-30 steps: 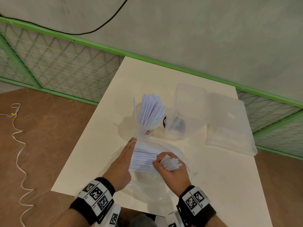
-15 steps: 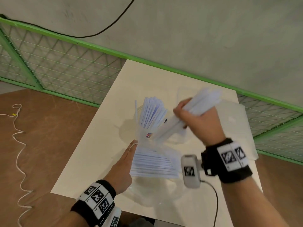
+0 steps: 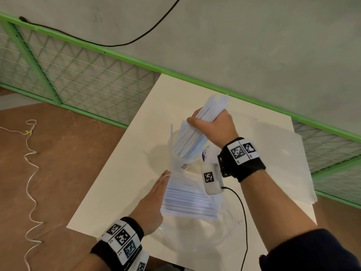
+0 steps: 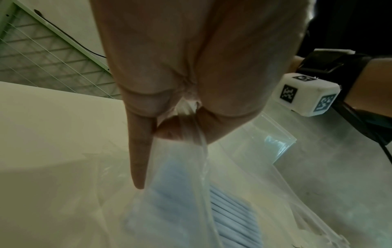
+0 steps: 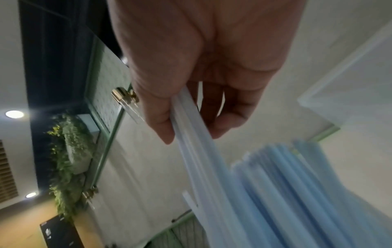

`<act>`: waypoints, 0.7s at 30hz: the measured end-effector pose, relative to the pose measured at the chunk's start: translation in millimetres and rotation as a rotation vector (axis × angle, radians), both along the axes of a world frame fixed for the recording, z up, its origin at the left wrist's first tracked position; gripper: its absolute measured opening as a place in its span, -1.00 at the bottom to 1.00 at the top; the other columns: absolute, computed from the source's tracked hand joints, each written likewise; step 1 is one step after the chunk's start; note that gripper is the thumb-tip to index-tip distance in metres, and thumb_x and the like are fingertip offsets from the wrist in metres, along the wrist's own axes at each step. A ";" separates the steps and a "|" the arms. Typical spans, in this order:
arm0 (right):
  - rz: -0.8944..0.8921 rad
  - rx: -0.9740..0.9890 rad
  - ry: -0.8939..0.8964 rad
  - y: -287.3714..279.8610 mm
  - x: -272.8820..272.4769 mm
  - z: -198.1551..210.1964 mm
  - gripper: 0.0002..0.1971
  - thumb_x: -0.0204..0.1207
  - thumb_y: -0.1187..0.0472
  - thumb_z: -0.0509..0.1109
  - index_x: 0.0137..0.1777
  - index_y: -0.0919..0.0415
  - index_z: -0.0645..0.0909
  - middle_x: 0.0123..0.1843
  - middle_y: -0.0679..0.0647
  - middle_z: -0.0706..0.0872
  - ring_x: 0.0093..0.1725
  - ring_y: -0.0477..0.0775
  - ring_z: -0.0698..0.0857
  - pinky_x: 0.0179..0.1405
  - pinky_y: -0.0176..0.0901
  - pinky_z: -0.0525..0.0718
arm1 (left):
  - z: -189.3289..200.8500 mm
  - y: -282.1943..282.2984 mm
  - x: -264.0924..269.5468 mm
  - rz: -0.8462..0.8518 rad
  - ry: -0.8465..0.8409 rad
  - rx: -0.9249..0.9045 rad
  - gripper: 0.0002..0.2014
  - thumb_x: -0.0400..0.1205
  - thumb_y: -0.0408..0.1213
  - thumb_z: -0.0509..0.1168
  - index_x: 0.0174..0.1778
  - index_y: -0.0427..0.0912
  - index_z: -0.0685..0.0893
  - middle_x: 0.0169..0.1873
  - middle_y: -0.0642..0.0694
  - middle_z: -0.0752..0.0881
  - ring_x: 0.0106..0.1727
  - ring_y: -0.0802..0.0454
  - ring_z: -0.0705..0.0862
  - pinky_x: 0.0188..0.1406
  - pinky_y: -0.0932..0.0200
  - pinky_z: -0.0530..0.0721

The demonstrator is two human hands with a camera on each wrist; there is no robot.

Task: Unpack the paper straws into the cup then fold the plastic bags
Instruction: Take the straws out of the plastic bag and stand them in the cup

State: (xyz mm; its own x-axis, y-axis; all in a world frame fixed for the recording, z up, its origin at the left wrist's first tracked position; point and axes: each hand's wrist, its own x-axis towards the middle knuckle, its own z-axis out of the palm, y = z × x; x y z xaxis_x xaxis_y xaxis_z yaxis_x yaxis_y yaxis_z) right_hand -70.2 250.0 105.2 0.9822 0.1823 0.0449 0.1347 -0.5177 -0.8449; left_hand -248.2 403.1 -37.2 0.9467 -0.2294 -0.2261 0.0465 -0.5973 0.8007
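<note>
While bag-bound, straws flat.

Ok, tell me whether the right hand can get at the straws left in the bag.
Probably not yet: the right hand is full, gripping a bundle over the cup. Once emptied, the way looks free; the left hand holds the bag open.

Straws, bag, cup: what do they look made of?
Straws: matte white, probably paper; opaque, no shine.
Bag: thin clear plastic film; glossy, crinkled, straws visible through it.
Cup: apparently clear plastic; straws show through the wall, printed logo.
</note>
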 end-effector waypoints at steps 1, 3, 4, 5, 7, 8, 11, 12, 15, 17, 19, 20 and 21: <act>0.027 -0.023 0.032 1.8 0.2 -7.5 -0.87 0.36 0.02 0.62 -0.20 -0.01 0.75 -0.14 -0.07 0.83 -0.12 -0.14 0.79 -0.05 -0.10 0.76 | -0.5 -0.1 0.3 0.000 -0.002 -0.001 0.04 0.42 -0.74 0.06 0.58 0.20 -0.32 0.60 0.35 -0.28 0.60 0.38 -0.14 0.22 0.82 -0.13; 0.079 -0.042 0.050 3.4 -0.6 -18.6 -0.76 0.32 0.01 0.67 -0.06 -0.01 0.75 -0.03 -0.09 0.81 -0.02 -0.17 0.76 0.00 -0.18 0.69 | -1.3 -0.1 1.2 0.005 -0.006 -0.004 0.04 0.42 -0.74 0.05 0.57 0.22 -0.32 0.60 0.35 -0.27 0.60 0.39 -0.13 0.22 0.81 -0.12; 0.087 -0.035 0.019 2.3 -0.3 -22.1 -0.66 0.29 0.01 0.69 0.03 -0.01 0.72 0.05 -0.08 0.77 0.07 -0.14 0.73 0.06 -0.18 0.65 | -1.9 -0.1 1.6 0.008 -0.010 -0.004 0.04 0.42 -0.74 0.05 0.57 0.23 -0.32 0.61 0.35 -0.27 0.60 0.38 -0.12 0.22 0.81 -0.11; 0.078 -0.030 -0.026 -0.2 0.5 -24.7 -0.54 0.25 -0.01 0.71 0.14 -0.03 0.68 0.15 -0.07 0.72 0.17 -0.09 0.68 0.13 -0.17 0.62 | -2.4 -0.2 1.6 0.010 -0.014 -0.005 0.04 0.43 -0.75 0.04 0.56 0.24 -0.32 0.61 0.36 -0.27 0.61 0.38 -0.12 0.22 0.81 -0.11; 0.050 -0.018 -0.100 -5.6 0.0 -26.1 -0.36 0.24 -0.04 0.70 0.32 -0.06 0.57 0.30 -0.08 0.59 0.29 -0.05 0.56 0.22 -0.23 0.53 | -3.0 -0.4 1.5 0.012 -0.017 -0.009 0.05 0.43 -0.75 0.05 0.54 0.27 -0.33 0.60 0.37 -0.27 0.60 0.39 -0.12 0.23 0.81 -0.10; 0.032 -0.003 -0.121 -7.3 -2.2 -26.0 -0.33 0.29 -0.04 0.68 0.39 -0.06 0.51 0.37 -0.09 0.54 0.31 -0.06 0.53 0.20 -0.31 0.50 | -2.8 -0.2 1.4 0.011 -0.016 -0.013 0.05 0.43 -0.75 0.05 0.53 0.28 -0.33 0.60 0.37 -0.27 0.59 0.40 -0.12 0.24 0.80 -0.09; -0.021 0.003 -0.239 -11.3 -13.6 -29.0 -0.35 0.51 -0.09 0.48 0.54 0.03 0.36 0.52 -0.07 0.44 0.43 -0.07 0.47 0.36 -0.26 0.47 | -1.4 0.3 1.6 0.007 -0.024 -0.019 0.06 0.41 -0.75 0.05 0.54 0.28 -0.32 0.61 0.36 -0.26 0.58 0.40 -0.10 0.38 0.63 0.03; -0.007 -0.049 -0.289 -12.4 -18.1 -31.6 -0.34 0.57 -0.13 0.39 0.59 0.08 0.31 0.58 -0.03 0.41 0.51 -0.04 0.42 0.48 -0.15 0.40 | -1.0 0.5 1.9 0.007 -0.028 -0.020 0.06 0.41 -0.75 0.05 0.54 0.28 -0.32 0.62 0.35 -0.25 0.59 0.39 -0.09 0.42 0.56 0.07; 0.152 -0.389 -0.339 -10.7 -29.9 -44.9 -0.25 0.62 -0.30 0.08 0.68 0.15 0.18 0.69 0.03 0.27 0.68 0.00 0.19 0.61 -0.01 0.16 | -0.6 0.9 2.4 0.001 -0.038 -0.007 0.05 0.42 -0.74 0.06 0.53 0.28 -0.34 0.62 0.33 -0.26 0.61 0.37 -0.11 0.47 0.50 0.02; 0.225 -0.533 -0.348 -8.3 -34.6 -50.1 -0.20 0.60 -0.35 -0.05 0.70 0.16 0.14 0.72 0.03 0.20 0.71 0.00 0.09 0.64 0.06 0.11 | -0.8 0.2 2.6 -0.004 -0.044 -0.001 0.05 0.44 -0.73 0.07 0.53 0.28 -0.35 0.63 0.31 -0.27 0.62 0.36 -0.12 0.50 0.47 -0.01; 0.214 -0.523 -0.367 -7.9 -32.5 -49.0 -0.20 0.60 -0.35 -0.07 0.71 0.15 0.13 0.73 0.02 0.18 0.72 -0.02 0.04 0.64 0.01 0.06 | -0.6 0.0 2.9 0.004 -0.041 -0.002 0.05 0.44 -0.73 0.08 0.53 0.28 -0.34 0.62 0.32 -0.26 0.62 0.36 -0.12 0.52 0.45 -0.01; 0.190 -0.495 -0.372 -8.2 -31.2 -47.7 -0.21 0.61 -0.34 -0.06 0.71 0.14 0.13 0.73 0.01 0.17 0.72 -0.03 0.04 0.63 -0.02 0.04 | -0.9 0.2 2.7 0.005 -0.036 0.000 0.05 0.44 -0.74 0.07 0.53 0.28 -0.34 0.62 0.34 -0.26 0.62 0.36 -0.12 0.52 0.44 -0.01; 0.168 -0.472 -0.370 -8.6 -30.2 -46.9 -0.22 0.62 -0.33 -0.05 0.71 0.14 0.12 0.73 0.01 0.16 0.72 -0.03 0.03 0.62 -0.04 0.03 | -0.7 0.1 2.5 0.006 -0.033 0.000 0.05 0.43 -0.74 0.07 0.53 0.29 -0.34 0.61 0.35 -0.27 0.62 0.37 -0.13 0.52 0.44 -0.01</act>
